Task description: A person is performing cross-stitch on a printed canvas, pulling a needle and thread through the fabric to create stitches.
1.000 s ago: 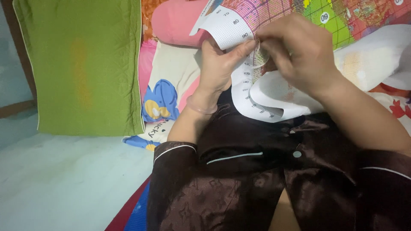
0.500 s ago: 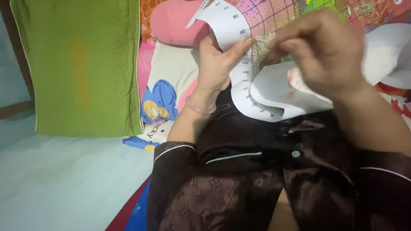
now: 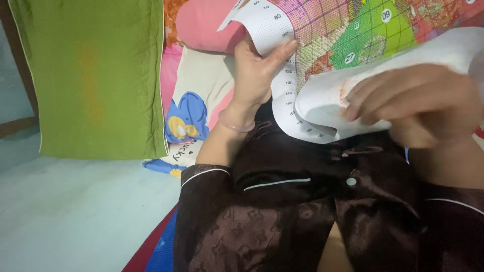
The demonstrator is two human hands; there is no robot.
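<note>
Evidently, the cross-stitch canvas (image 3: 353, 45) is being worked across the person's lap, and everything else is sitting around it. The left hand (image 3: 257, 70) is gripping the canvas's left border, the white strip with the printed scale, thumb behind and fingers (image 3: 280, 53) laid flat on the front, holding that edge up and curled back. The right hand (image 3: 418, 103) is hovering over the folded white underside at the canvas's lower edge, its fingers (image 3: 370, 98) bunched loosely together as if pinching something fine (a needle or thread may be there, but I cannot tell). Judging by the face that is showing, a good deal is stitched already: pink, green and red blocks are filling the gridded upper part, while the pale margins are remaining bare, so work is left. To the left of the canvas a green cushion (image 3: 96, 75) is leaning upright, with a pink bolster (image 3: 201, 25) and cartoon-printed bedding (image 3: 189, 121) lying between them. Below the canvas a dark brown satin top (image 3: 282, 211) is filling the foreground.
</note>
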